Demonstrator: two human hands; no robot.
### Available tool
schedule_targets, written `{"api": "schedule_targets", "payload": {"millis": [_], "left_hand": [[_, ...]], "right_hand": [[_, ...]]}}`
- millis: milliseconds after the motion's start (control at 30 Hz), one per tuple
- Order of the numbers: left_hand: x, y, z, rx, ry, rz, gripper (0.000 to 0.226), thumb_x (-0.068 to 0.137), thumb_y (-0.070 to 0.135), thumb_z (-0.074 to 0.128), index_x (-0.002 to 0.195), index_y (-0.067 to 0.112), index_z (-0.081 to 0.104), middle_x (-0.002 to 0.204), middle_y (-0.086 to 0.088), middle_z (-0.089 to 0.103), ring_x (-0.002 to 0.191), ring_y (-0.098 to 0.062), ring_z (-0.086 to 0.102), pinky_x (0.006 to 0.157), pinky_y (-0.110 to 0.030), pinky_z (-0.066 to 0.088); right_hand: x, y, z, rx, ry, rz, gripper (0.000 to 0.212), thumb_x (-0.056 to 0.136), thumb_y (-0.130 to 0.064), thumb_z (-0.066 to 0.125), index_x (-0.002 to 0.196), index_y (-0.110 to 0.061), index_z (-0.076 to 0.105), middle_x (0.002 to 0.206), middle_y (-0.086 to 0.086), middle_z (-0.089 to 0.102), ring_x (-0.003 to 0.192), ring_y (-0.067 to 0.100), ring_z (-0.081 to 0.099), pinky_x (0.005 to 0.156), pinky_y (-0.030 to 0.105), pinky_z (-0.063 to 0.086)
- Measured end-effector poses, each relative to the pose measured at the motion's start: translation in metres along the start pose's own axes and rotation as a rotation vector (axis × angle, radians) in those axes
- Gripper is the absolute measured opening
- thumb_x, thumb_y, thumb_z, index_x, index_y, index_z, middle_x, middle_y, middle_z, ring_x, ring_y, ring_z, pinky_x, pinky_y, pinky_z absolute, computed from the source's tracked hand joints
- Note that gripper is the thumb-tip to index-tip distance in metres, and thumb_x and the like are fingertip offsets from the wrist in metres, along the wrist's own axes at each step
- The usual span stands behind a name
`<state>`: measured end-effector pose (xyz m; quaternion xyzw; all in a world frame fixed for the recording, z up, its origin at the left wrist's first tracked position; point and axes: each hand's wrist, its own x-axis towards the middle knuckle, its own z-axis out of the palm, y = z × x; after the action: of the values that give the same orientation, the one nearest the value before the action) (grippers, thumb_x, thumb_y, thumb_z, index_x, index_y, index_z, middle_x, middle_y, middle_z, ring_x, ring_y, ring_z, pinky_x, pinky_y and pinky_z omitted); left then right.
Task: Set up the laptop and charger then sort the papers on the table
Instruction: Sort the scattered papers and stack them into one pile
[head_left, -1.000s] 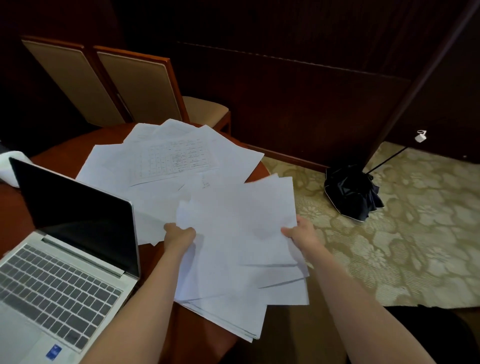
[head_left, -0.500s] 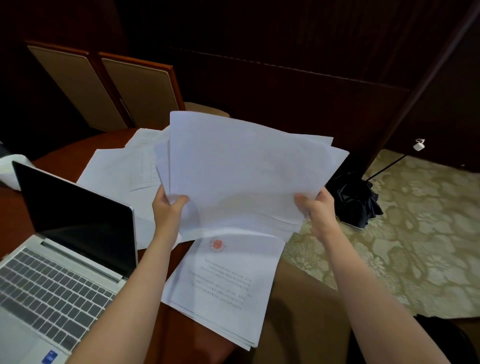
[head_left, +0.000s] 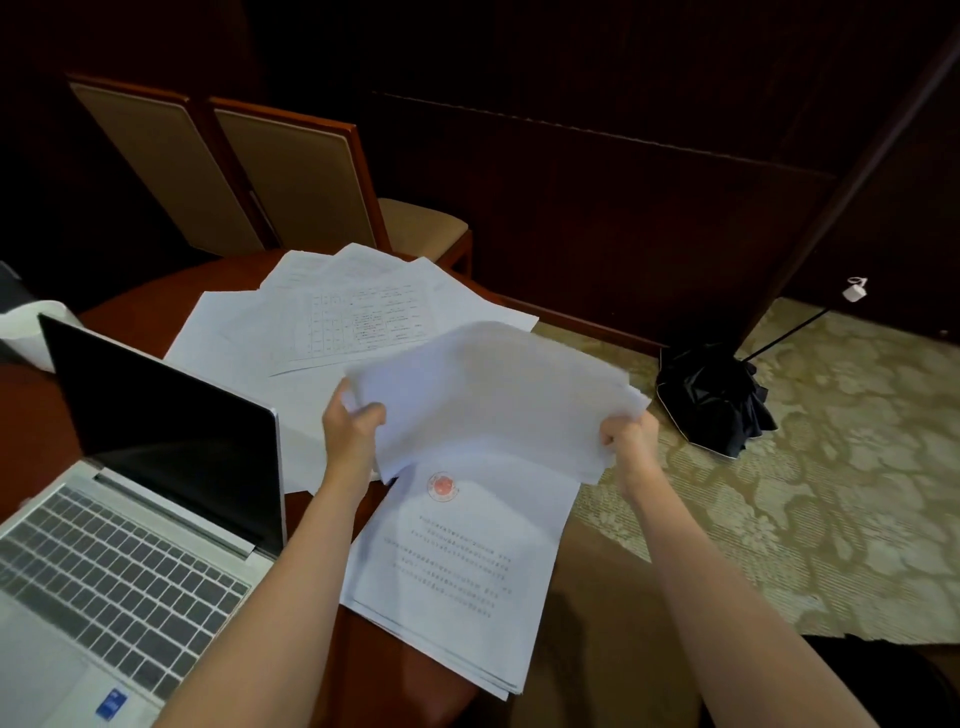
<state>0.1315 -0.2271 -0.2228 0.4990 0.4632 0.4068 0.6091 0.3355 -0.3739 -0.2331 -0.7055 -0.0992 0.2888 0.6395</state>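
Both hands hold a bundle of white sheets (head_left: 498, 395) above the round wooden table (head_left: 135, 312). My left hand (head_left: 350, 421) grips its left edge and my right hand (head_left: 628, 436) grips its right edge. Beneath the bundle lies a stack of papers (head_left: 457, 571) whose top sheet bears a red stamp and printed text; it overhangs the table's near edge. More loose sheets (head_left: 358, 312), one with a printed table, are spread at the table's far side. An open silver laptop (head_left: 130, 519) with a dark screen stands at the left. No charger can be made out.
Two wood-framed chairs (head_left: 291, 171) with beige padding stand behind the table. A folded black umbrella (head_left: 711, 400) lies on the patterned carpet at the right, near a small white plug (head_left: 854, 290) on a cord. A white object (head_left: 26, 332) sits behind the laptop screen.
I lifted a bundle of sheets off the stack, raised it upright, then lowered it flatter and further forward. The stamped sheet beneath became visible.
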Motion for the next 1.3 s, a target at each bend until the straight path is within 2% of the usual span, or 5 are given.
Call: {"api": "schedule_targets", "payload": {"millis": [133, 867, 1033, 1133, 1300], "left_hand": [[-0.001, 0.008, 0.01, -0.058, 0.04, -0.052, 0.014, 0.06, 0.001, 0.051, 0.064, 0.012, 0.043, 0.063, -0.002, 0.038, 0.055, -0.014, 0.037, 0.052, -0.02, 0.03], [0.016, 0.016, 0.011, 0.119, 0.071, 0.025, 0.023, 0.085, -0.004, 0.052, 0.099, 0.013, 0.056, 0.094, -0.002, 0.057, 0.086, -0.016, 0.053, 0.067, -0.023, 0.043], [0.022, 0.022, 0.009, -0.051, 0.238, -0.101, 0.03, 0.077, -0.009, 0.044, 0.058, 0.013, 0.037, 0.063, 0.0, 0.038, 0.058, -0.013, 0.036, 0.057, -0.024, 0.03], [0.028, 0.02, 0.005, -0.152, 0.291, -0.195, 0.027, 0.072, -0.007, 0.041, 0.058, 0.013, 0.031, 0.063, -0.001, 0.032, 0.058, -0.015, 0.032, 0.057, -0.023, 0.027], [0.022, 0.009, 0.011, -0.39, 0.23, -0.298, 0.031, 0.066, -0.006, 0.032, 0.052, 0.019, 0.022, 0.058, 0.001, 0.029, 0.054, -0.017, 0.027, 0.055, -0.021, 0.027]], "right_hand": [[-0.001, -0.009, 0.01, 0.004, 0.03, -0.026, 0.029, 0.059, 0.009, 0.043, 0.06, -0.014, 0.027, 0.061, 0.001, 0.027, 0.057, 0.015, 0.025, 0.053, 0.025, 0.019], [0.008, -0.026, 0.019, -0.011, 0.145, -0.138, 0.042, 0.071, 0.024, 0.028, 0.057, -0.015, 0.037, 0.058, 0.001, 0.036, 0.053, 0.015, 0.03, 0.034, 0.01, 0.022], [0.014, -0.021, 0.019, 0.043, 0.197, -0.121, 0.027, 0.083, 0.01, 0.049, 0.099, -0.012, 0.053, 0.098, 0.006, 0.055, 0.088, 0.019, 0.049, 0.061, 0.017, 0.038], [0.02, -0.004, 0.016, 0.116, 0.224, 0.051, 0.077, 0.081, -0.006, 0.069, 0.142, -0.019, 0.025, 0.144, 0.009, 0.034, 0.126, 0.026, 0.042, 0.091, 0.028, 0.036], [0.011, 0.031, 0.027, 0.512, -0.067, 0.319, 0.079, 0.059, -0.014, 0.086, 0.121, -0.024, 0.036, 0.114, 0.005, 0.061, 0.106, 0.027, 0.056, 0.086, 0.037, 0.047]]}}
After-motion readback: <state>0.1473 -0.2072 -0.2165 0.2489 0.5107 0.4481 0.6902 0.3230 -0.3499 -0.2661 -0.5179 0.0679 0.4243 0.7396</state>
